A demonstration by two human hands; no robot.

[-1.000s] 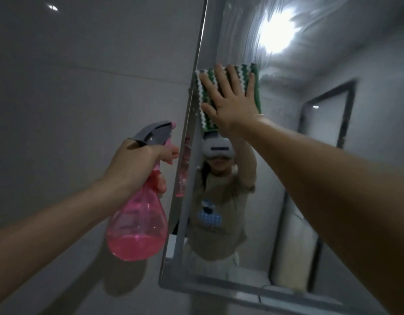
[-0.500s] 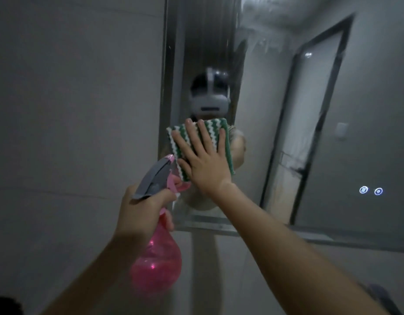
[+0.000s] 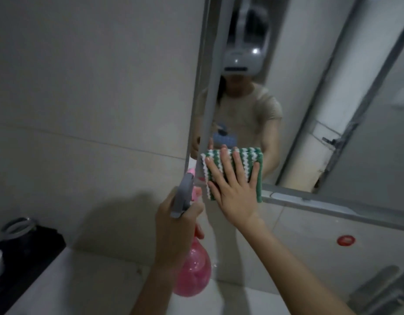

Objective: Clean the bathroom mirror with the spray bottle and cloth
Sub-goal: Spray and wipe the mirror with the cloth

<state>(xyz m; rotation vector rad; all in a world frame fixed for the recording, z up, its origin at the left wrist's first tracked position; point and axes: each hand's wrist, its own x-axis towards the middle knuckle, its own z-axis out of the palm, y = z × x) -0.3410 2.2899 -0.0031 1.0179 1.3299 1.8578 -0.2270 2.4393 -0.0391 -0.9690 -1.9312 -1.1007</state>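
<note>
One green-and-white striped cloth (image 3: 236,173) is pressed at the mirror (image 3: 310,98) lower-left corner by the right hand (image 3: 236,193), fingers spread. One pink spray bottle (image 3: 192,276), centre-bottom, is gripped by the left hand (image 3: 173,226).

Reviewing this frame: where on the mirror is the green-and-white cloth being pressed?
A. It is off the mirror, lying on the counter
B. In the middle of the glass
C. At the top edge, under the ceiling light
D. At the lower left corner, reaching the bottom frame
D: the right hand presses the cloth flat with spread fingers at the mirror's lower left corner, overlapping the bottom frame.
</note>
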